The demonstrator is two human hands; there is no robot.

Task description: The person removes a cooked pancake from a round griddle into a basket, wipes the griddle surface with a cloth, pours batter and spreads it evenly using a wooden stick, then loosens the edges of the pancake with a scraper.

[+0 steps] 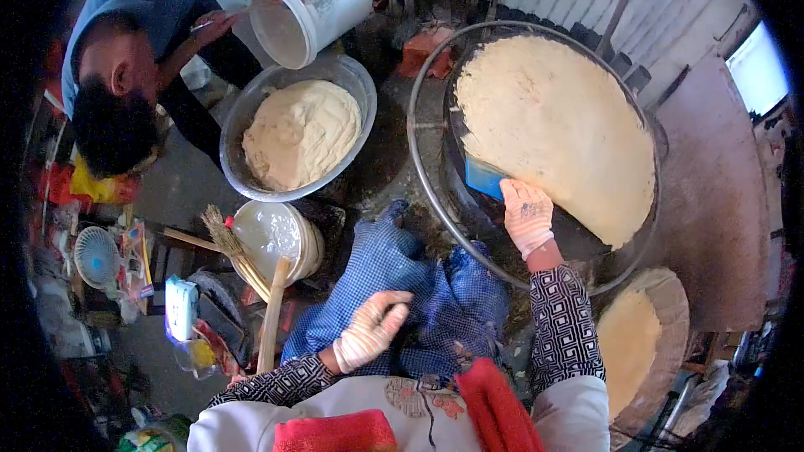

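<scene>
My right hand (528, 216), in a striped glove, grips a blue scraper (486, 177) at the lower left edge of a large pale flatbread (553, 125). The bread lies on a round dark griddle (578, 230), whose lower left part is uncovered. My left hand (373, 328), gloved too, hovers above my blue checked lap cloth (368, 259), fingers slightly curled and apart, with nothing in it.
A metal ring (428, 188) surrounds the griddle. At upper left a co-worker (142, 42) tips a white bucket (339, 4) over a basin (368, 100) of batter. A bucket (311, 243) with a wooden handle (273, 314) stands left; a round tray (670, 310) holds flatbread.
</scene>
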